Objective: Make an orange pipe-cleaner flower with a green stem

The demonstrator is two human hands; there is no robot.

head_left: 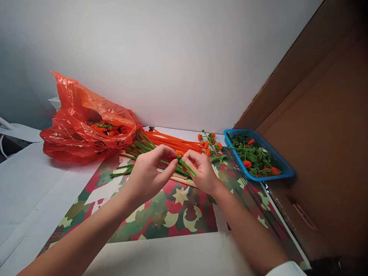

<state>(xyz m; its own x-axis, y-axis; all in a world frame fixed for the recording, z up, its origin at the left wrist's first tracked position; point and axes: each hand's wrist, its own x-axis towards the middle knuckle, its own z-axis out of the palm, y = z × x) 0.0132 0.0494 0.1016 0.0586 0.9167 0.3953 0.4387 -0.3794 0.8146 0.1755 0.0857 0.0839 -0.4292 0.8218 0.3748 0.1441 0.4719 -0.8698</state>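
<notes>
My left hand (153,168) pinches one end of a green pipe cleaner (188,168) between thumb and forefinger. From the other side my right hand (202,172) grips the same piece, and its free end sticks out over my right fingers. A small orange fuzzy piece (179,153) shows right behind my fingertips; whether it is joined to the green one I cannot tell. Behind my hands lie a bundle of orange pipe cleaners (169,141) and a spread of green pipe cleaners (143,142). Finished-looking orange pipe-cleaner flowers (212,142) on green stems lie to the right.
A red plastic bag (86,111) holding orange and green pieces slumps at the left. At the right stands a blue basket (258,178) with green leaves and orange pieces. Patterned paper (161,218) covers the table before a white wall; a cardboard panel (322,134) rises at the right.
</notes>
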